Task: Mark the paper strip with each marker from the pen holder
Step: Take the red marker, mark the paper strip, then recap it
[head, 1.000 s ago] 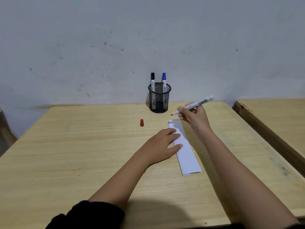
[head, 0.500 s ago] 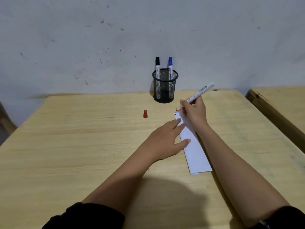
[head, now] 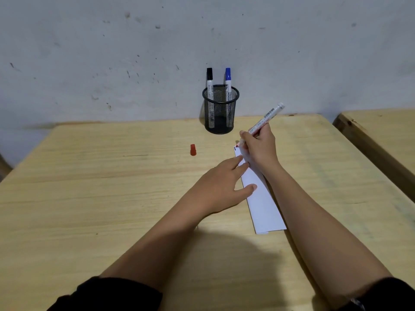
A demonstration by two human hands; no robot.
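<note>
Strip: long white paper strip (head: pixel 261 198) lies flat on the pale wooden table (head: pixel 89 198), running from near the person's side toward the black wire-mesh pen holder (head: pixel 220 110), its far end a little short of the holder's base.
Left hand (head: pixel 221 185): spread flat, palm down, fingertips pressing the strip's left edge about midway along; it grips nothing. Judged purpose: pinning the paper so it does not slide under the nib.
Right hand (head: pixel 258 149): fingers curled tight in a writing grip round the white-barrelled red marker (head: pixel 266 117), heel resting on the strip, barrel slanting up and away to the right. The slant likely keeps the tip visible to the writer.
Tip: at the strip's far end, where a small red mark and a short dark line at the corner show (the nib itself is mostly hidden behind the fingers, so contact cannot be confirmed).
Cap: small red marker cap (head: pixel 193 149) stands on the table left of the strip, apart from both hands, probably set aside within easy reach for recapping.
Holder contents: a black-capped white marker (head: pixel 209 80) and a blue-capped white marker (head: pixel 228 80) stand upright, both capped.
Progress: the red marking looks under way; by this reading, black and blue remain to be used.
</note>
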